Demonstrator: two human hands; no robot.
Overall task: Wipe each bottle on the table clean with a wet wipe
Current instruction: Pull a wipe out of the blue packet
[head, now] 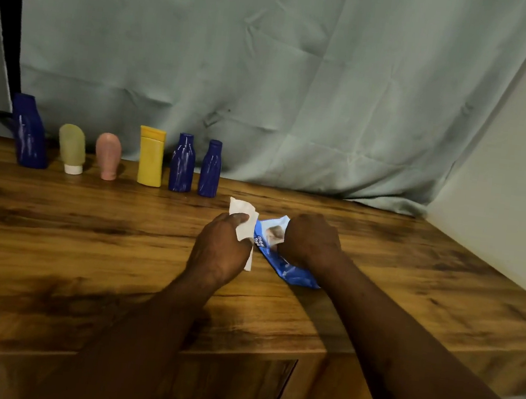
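Several bottles stand in a row at the back left of the wooden table (86,244): a large blue bottle (30,133), a green tube (71,148), a pink tube (107,155), a yellow bottle (150,157) and two small blue bottles (182,164) (210,168). My left hand (220,247) grips a white wet wipe (244,223) just right of the row's end. My right hand (311,241) holds down the blue wipe pack (281,260), fingers curled on its top. The pack's opening is hidden by my hand.
A pale green cloth (270,69) hangs behind the table. A white wall (517,195) stands at the right. The table's front edge (238,350) runs below my forearms, with a darker gap under it.
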